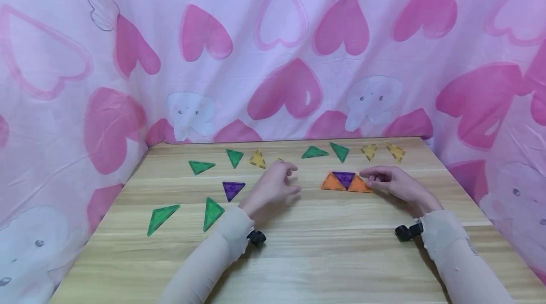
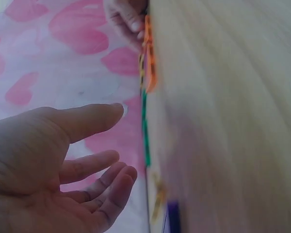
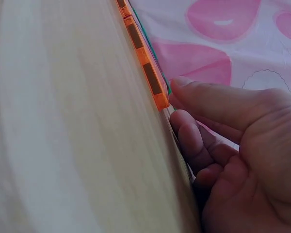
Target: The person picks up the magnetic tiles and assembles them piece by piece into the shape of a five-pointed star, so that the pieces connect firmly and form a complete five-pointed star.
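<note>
Two orange triangle magnetic tiles, a left one (image 1: 332, 183) and a right one (image 1: 358, 186), lie flat with a point-down purple triangle tile (image 1: 344, 179) between them, forming one row. At the row's right end, my right hand (image 1: 396, 183) has its thumb and index fingertips right at the edge of the right orange tile; its other fingers are bent. My left hand (image 1: 273, 186) is held over the table left of the row, fingers loosely spread, nothing in them. Behind it a yellow tile (image 1: 279, 159) is mostly hidden. A second purple triangle tile (image 1: 233, 190) lies left of that hand.
Near the back edge are green triangles (image 1: 315, 152) (image 1: 340, 152) and yellow triangles (image 1: 369, 151) (image 1: 396, 152). Further left lie a yellow tile (image 1: 258, 159) and several green ones (image 1: 202, 167) (image 1: 212, 214). A pink heart-patterned curtain (image 1: 281, 90) hangs behind the wooden table (image 1: 324, 256).
</note>
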{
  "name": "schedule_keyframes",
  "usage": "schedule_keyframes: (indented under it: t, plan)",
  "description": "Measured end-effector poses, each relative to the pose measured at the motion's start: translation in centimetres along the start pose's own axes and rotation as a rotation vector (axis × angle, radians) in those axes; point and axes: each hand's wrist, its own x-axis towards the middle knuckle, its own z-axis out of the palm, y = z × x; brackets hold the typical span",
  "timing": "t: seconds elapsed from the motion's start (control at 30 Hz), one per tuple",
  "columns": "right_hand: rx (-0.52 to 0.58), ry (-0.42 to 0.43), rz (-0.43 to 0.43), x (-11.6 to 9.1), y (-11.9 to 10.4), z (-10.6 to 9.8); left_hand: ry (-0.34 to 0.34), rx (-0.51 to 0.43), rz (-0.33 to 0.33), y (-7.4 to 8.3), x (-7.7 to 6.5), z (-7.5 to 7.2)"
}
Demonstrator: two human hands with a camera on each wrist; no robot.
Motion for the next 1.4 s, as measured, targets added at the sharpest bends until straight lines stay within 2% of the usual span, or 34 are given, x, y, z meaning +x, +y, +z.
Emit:
schedule_keyframes:
  t: [0.1,0.23,0.4,0.5,0.63,0.87,1.03,1.27,1.4]
  plan:
    - [0.014,-0.014,-0.009,0.0,0.1,-0.1,0.038,0.009,0.001,-1.3,-1.1,-1.5]
    - [0.010,-0.012,-0.010,0.0,0.0,-0.1,0.072,0.028,-0.047,-2.9,-2.8,-3.3]
    - [0.004,-0.011,0.016,0.0,-0.1,0.0,0.059,0.042,-0.125,-4.2,-4.3,-4.6]
    - [0.000,-0.012,0.028,-0.1,-0.1,0.0,0.018,0.034,-0.133,-4.6,-4.6,-4.7]
    - [-0.006,-0.008,0.021,-0.2,-0.1,0.0,-0.021,0.052,-0.113,-4.8,-4.6,-4.3]
    - [0.001,-0.006,0.022,0.1,0.0,0.0,-0.038,0.073,-0.114,-5.0,-4.4,-3.9]
    - [-0.017,0.004,-0.008,0.0,-0.1,0.0,-0.066,0.037,-0.124,-4.8,-4.5,-3.9]
    - [-0.032,-0.002,-0.034,0.0,-0.2,0.1,-0.042,0.006,-0.160,-5.0,-4.6,-4.0]
    - [-0.047,0.001,-0.034,0.1,-0.2,0.0,-0.067,-0.025,-0.152,-5.0,-4.7,-4.1]
